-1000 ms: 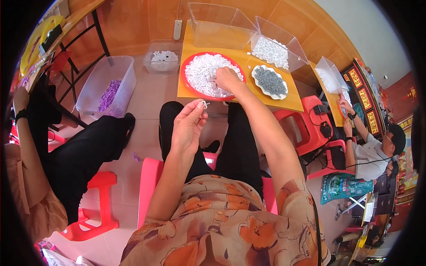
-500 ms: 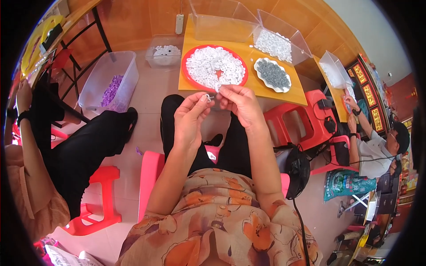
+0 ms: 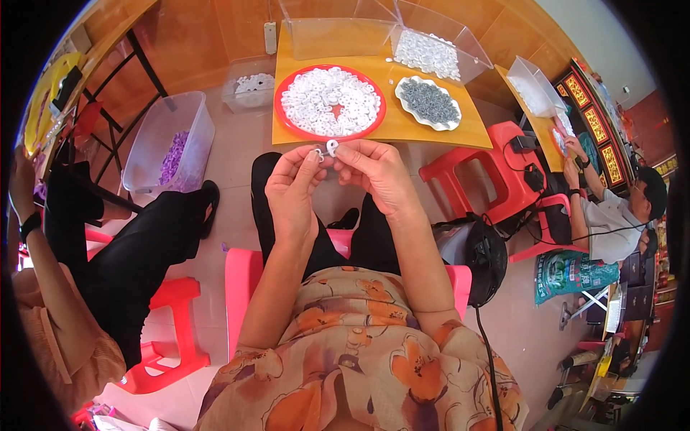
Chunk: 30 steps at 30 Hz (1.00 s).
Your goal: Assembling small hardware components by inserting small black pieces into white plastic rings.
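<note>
Above my lap, just off the table's near edge, both my hands meet fingertip to fingertip. Between thumb and fingers, my left hand (image 3: 292, 190) pinches a small white hook-shaped piece (image 3: 319, 154). My right hand (image 3: 377, 176) is closed on a small white ring-shaped piece (image 3: 331, 146), held upright right beside it. Whether the two pieces touch I cannot tell. Beyond my hands lies a red round plate (image 3: 279, 108) heaped with similar white pieces (image 3: 305, 93). To its right, a white scalloped dish (image 3: 446, 126) holds many small grey pieces (image 3: 429, 100).
Clear bins stand along the back of the wooden table (image 3: 474, 129), one with white pieces (image 3: 428, 54). A tub (image 3: 136, 169) of purple pieces sits on the floor at left. Red stools (image 3: 471, 176) flank me. A person sits close at left, another works at far right.
My view has shifted slightly, so the table sits further left and higher. The two white pieces are now closer together, the right one more upright; both hands keep their pinch.
</note>
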Each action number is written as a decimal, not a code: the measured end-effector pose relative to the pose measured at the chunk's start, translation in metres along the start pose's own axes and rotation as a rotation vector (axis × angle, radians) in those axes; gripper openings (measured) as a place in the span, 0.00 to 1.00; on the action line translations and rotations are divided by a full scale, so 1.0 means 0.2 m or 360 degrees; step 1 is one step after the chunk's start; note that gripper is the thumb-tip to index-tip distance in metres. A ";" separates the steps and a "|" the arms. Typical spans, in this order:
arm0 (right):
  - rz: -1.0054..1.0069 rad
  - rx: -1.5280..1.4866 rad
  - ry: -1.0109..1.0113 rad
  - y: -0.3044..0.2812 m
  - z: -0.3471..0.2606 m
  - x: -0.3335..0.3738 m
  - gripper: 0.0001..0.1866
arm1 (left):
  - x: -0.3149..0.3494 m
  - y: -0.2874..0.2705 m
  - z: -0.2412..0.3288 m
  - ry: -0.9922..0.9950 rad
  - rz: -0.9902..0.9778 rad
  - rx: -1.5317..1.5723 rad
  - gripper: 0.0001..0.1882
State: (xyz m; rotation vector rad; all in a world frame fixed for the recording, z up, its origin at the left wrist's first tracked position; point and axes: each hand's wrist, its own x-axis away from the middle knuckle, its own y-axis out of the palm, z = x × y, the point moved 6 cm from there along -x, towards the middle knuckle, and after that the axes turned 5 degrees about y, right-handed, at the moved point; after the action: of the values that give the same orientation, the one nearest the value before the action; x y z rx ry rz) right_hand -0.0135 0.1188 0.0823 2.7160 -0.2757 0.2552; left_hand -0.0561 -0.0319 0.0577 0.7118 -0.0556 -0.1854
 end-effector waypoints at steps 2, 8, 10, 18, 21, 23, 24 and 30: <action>0.0007 -0.0002 0.0007 0.00 0.00 0.00 0.12 | 0.00 0.00 0.00 0.0018 0.0017 0.0006 0.08; 0.0043 -0.0009 -0.0010 0.00 0.00 0.01 0.12 | 0.01 0.01 0.02 0.0082 -0.0001 -0.0026 0.08; 0.0040 -0.0003 -0.0005 0.00 0.00 0.02 0.12 | 0.01 0.01 0.01 0.0088 0.0009 -0.0027 0.08; 0.0005 0.0020 -0.0037 0.00 0.00 0.02 0.11 | 0.02 0.01 0.01 0.0152 0.0028 -0.0097 0.08; 0.0018 0.0086 -0.0116 0.01 -0.01 0.03 0.10 | 0.02 0.01 0.01 0.0201 0.0023 -0.0127 0.08; 0.0022 0.0142 -0.0168 0.01 -0.02 0.03 0.10 | 0.02 0.01 0.01 0.0220 0.0024 -0.0138 0.08; 0.0025 0.0200 -0.0219 0.01 -0.03 0.03 0.10 | 0.02 0.02 0.01 0.0256 0.0005 -0.0186 0.08; 0.0045 0.0387 -0.0381 0.06 -0.10 0.09 0.10 | 0.07 0.07 0.04 0.0382 -0.0021 -0.0175 0.06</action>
State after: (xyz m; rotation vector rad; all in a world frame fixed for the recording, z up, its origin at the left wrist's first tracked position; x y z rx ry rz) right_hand -0.0013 0.1125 0.1090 2.9877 -0.3719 -0.0337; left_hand -0.0412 -0.0298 0.0726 0.6206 0.1869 -0.1135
